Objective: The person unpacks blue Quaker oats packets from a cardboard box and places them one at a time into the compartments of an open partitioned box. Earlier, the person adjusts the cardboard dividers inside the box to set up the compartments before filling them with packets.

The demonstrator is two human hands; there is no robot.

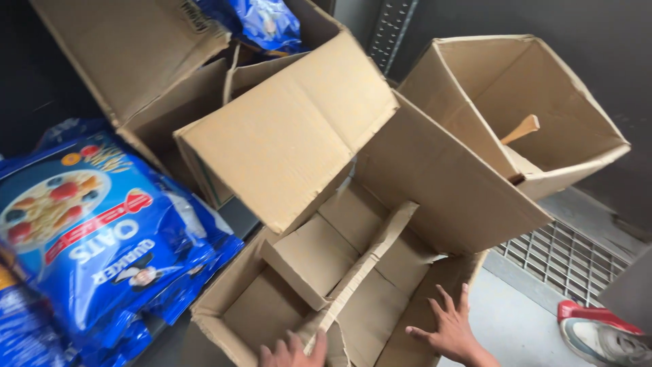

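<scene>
An open brown cardboard box [238,312] lies low in the middle of the view, empty, with its flaps spread out. My left hand [292,352] grips the near edge of the box where a narrow folded cardboard strip [367,261] rises from it. My right hand [448,329] lies flat with fingers spread on the box's right flap. A large flap [448,183] folds out to the right above that hand.
Blue food packets [88,231] are stacked at the left. More cardboard boxes [285,129] lean behind, one holding blue packets [261,20]. An empty open box [536,102] stands at the right. A metal floor grate [564,258] and a red-and-grey shoe [604,336] are at the lower right.
</scene>
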